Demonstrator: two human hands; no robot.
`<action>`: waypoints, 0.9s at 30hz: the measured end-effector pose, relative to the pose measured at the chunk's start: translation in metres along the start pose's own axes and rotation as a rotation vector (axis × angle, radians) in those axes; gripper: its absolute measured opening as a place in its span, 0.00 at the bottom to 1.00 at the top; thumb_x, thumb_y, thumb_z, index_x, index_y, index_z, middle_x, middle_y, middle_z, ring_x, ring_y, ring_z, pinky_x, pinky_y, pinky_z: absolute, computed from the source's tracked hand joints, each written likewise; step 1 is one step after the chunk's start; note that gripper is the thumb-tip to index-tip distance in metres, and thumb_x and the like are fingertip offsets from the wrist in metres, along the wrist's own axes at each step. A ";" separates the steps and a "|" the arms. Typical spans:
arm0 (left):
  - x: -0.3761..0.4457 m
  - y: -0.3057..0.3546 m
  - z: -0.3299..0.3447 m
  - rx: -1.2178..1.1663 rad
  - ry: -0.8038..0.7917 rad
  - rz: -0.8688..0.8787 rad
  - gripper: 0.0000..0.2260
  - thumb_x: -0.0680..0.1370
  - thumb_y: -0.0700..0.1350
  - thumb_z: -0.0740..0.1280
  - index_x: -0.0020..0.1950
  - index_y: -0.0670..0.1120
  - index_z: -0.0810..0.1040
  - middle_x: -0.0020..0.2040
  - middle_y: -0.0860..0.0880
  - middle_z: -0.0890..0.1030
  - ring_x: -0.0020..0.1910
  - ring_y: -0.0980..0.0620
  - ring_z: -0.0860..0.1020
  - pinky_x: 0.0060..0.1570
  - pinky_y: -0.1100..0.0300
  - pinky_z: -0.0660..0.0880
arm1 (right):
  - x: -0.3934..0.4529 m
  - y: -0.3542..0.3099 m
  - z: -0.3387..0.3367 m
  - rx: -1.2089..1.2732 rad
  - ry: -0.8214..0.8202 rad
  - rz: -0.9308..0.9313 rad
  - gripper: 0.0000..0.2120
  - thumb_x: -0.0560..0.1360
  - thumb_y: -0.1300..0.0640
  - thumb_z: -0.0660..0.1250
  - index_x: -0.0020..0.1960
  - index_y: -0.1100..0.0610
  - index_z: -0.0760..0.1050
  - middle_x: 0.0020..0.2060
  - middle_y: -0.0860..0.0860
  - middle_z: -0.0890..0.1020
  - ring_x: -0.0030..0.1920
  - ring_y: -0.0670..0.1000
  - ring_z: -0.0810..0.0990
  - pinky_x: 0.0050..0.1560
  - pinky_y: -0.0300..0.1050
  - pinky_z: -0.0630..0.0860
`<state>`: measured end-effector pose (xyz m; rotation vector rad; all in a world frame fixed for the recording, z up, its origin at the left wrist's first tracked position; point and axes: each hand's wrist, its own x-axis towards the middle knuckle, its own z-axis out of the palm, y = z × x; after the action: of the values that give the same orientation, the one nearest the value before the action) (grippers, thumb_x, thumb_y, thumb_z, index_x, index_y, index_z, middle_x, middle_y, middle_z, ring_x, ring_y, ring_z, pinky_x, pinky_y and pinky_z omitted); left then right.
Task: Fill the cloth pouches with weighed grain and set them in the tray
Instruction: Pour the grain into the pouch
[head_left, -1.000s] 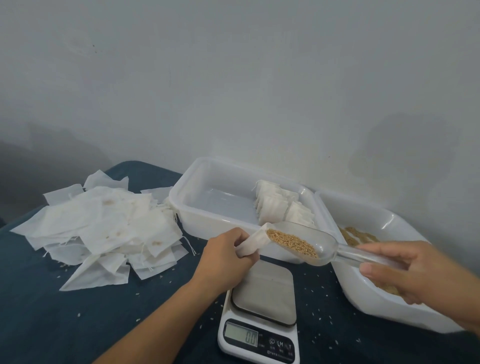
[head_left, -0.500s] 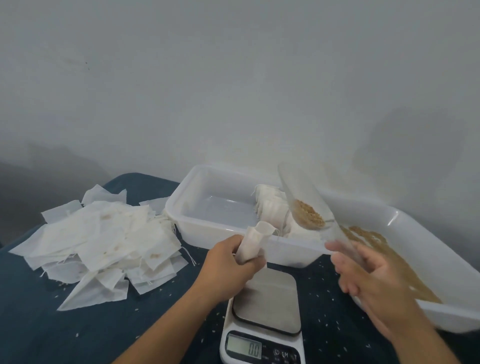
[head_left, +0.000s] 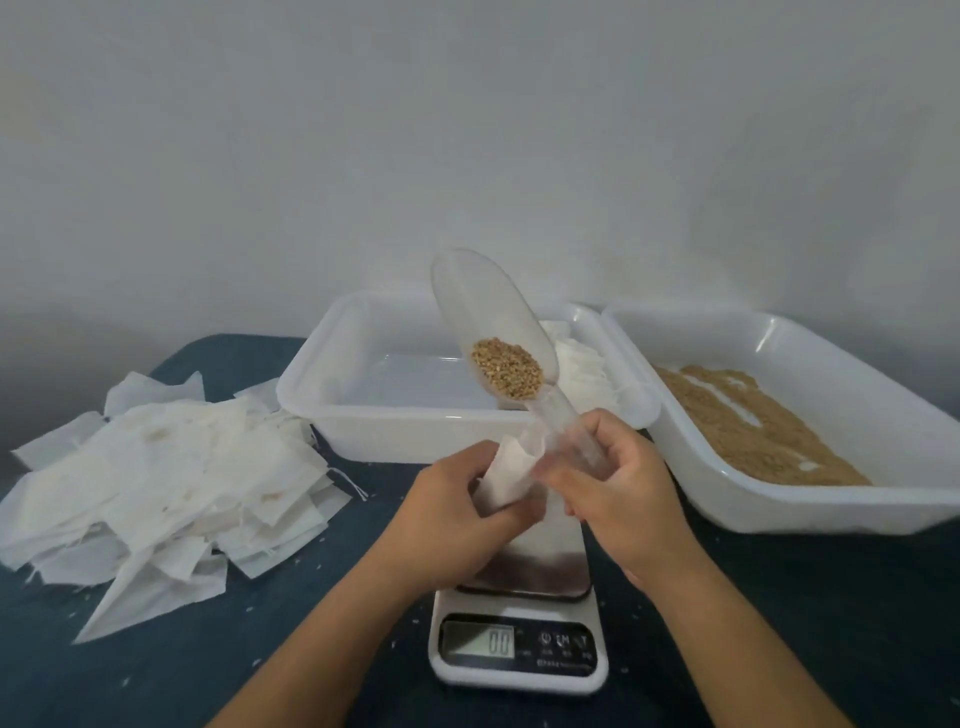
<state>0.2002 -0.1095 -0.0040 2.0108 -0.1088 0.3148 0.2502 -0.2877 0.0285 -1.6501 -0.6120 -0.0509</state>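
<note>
Cloth pouch (head_left: 511, 475), mouth up, gripped in the left hand (head_left: 457, 512) above the scale (head_left: 519, 623), whose display shows zero. The right hand (head_left: 618, 486) holds a clear scoop (head_left: 493, 332) by its handle, tilted upward, with grain (head_left: 508, 368) near the handle end. Tray (head_left: 395, 421) behind; empty pouches (head_left: 156, 488) lie left on the table (head_left: 779, 623).

Two bare forearms, no sleeves or jewellery

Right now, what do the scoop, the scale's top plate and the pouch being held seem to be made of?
Scoop: clear, glossy plastic by the look; the tray shows through it. Scale plate: probably brushed steel, grey with a soft reflection. Pouch in the left hand: thin white cloth, matte, creased and limp.
</note>
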 end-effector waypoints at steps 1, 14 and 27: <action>-0.002 0.002 0.001 0.014 -0.022 0.015 0.09 0.73 0.57 0.75 0.49 0.57 0.80 0.42 0.57 0.83 0.38 0.61 0.79 0.37 0.64 0.74 | -0.002 0.000 0.000 -0.006 0.017 -0.017 0.08 0.69 0.46 0.76 0.39 0.44 0.77 0.30 0.45 0.77 0.30 0.45 0.74 0.32 0.40 0.74; -0.005 0.012 -0.002 -0.043 0.055 0.118 0.03 0.79 0.51 0.70 0.48 0.54 0.81 0.40 0.56 0.83 0.38 0.59 0.80 0.39 0.69 0.73 | -0.009 0.009 -0.008 -0.004 0.018 -0.025 0.10 0.70 0.47 0.78 0.39 0.47 0.77 0.29 0.48 0.76 0.29 0.46 0.74 0.30 0.41 0.74; 0.000 -0.005 0.000 0.300 0.097 -0.044 0.10 0.78 0.58 0.71 0.45 0.52 0.78 0.41 0.56 0.81 0.40 0.61 0.79 0.42 0.61 0.76 | -0.006 0.030 -0.008 -0.136 0.067 0.120 0.14 0.67 0.38 0.75 0.42 0.46 0.78 0.42 0.51 0.85 0.39 0.53 0.82 0.41 0.60 0.82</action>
<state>0.2017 -0.1067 -0.0082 2.2862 0.0465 0.4204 0.2598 -0.2983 0.0009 -1.8062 -0.4662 -0.0614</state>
